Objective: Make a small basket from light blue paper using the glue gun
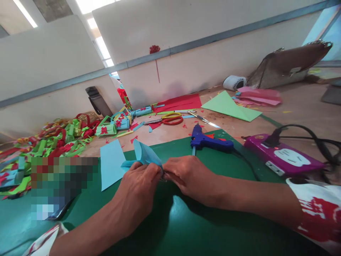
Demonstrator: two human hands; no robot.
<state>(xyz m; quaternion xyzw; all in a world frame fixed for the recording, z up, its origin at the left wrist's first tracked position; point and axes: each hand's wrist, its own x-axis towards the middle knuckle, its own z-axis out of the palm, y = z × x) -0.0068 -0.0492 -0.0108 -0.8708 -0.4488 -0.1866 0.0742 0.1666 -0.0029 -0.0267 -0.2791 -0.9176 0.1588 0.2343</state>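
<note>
Both hands meet over the green mat (202, 227). My left hand (141, 188) is closed on a folded piece of blue paper (146, 153), which sticks up above the knuckles. My right hand (186, 176) pinches at the paper's right end, its fingertips touching those of the left; what exactly lies between them is hidden. Flat on the mat, just left of the folded piece, rests a blue paper sheet (110, 167). Beyond the right hand lies a blue glue gun (210, 142) on its side, its nozzle pointing away.
Scissors (172, 119) and a utility knife (204, 119) lie at the back among paper scraps. Small paper baskets (106, 129) pile up at left beside a pixelated patch. A purple power strip (282, 154) with cables sits right. A bottle (98, 101) and bag (290, 65) stand behind.
</note>
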